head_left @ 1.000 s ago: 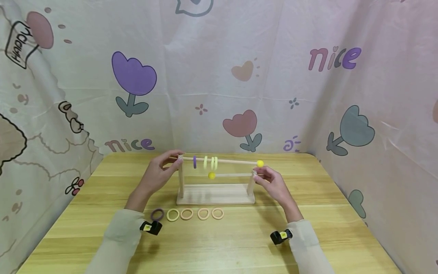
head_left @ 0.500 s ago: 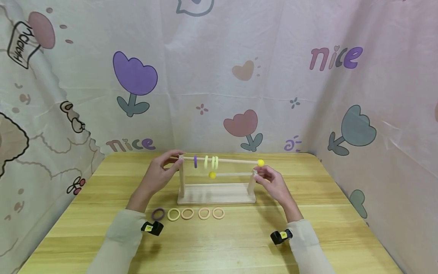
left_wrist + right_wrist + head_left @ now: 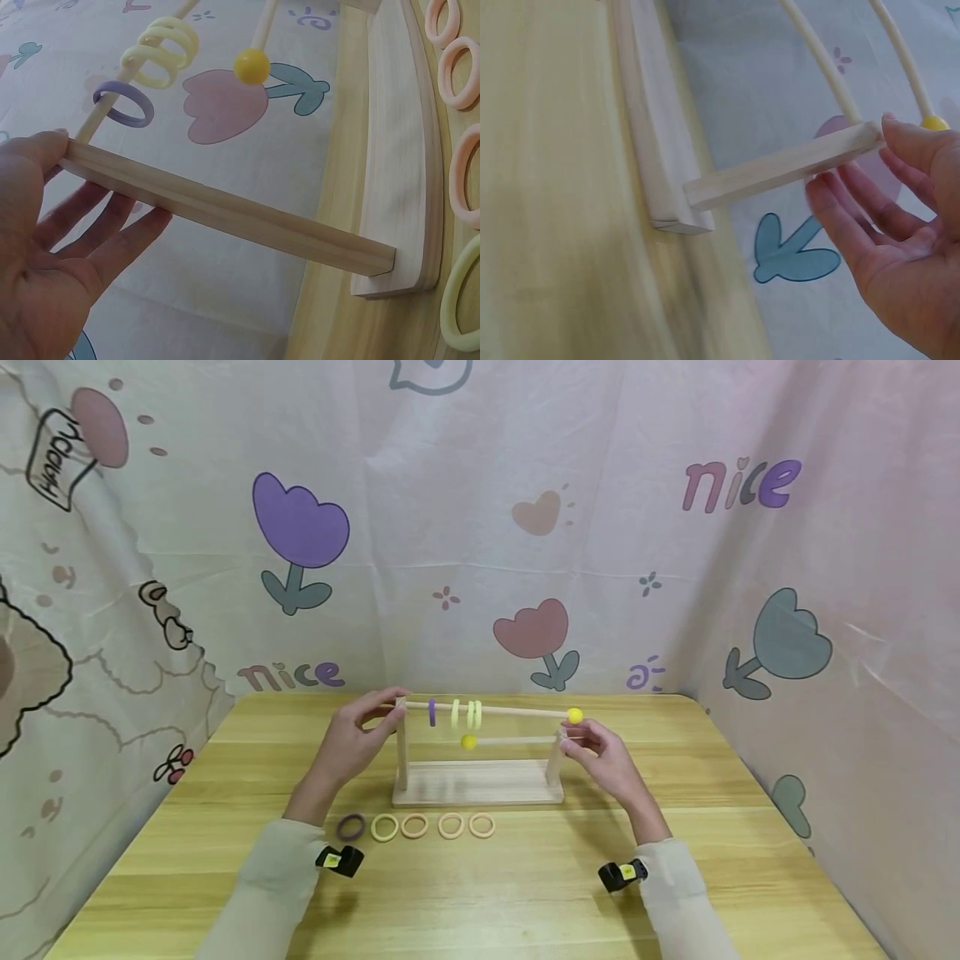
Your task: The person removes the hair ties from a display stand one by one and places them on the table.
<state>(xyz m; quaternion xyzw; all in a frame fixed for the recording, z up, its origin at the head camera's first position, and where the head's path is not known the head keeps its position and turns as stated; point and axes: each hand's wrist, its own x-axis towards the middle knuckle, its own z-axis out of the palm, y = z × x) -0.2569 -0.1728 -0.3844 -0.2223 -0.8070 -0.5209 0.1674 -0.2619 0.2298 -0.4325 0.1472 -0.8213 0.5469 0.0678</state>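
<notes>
A person's left hand pinched the top of the taller post on a pale wooden stand, the right hand its shorter post. The stand crossed the wood-grain bench lengthwise, left to right. Its upper wooden rod, threaded with a purple ring and three pale yellow rings, pointed right, ending in a yellow ball. Five purple, yellow and peach hoops lay before the stand.

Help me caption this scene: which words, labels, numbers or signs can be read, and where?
"nice": backdrop, upper right.
"nice": backdrop, lower left.
"happy", sideways: printed flag, backdrop's left side.
Too small to read: yellow labels on the black wrist devices.
</notes>
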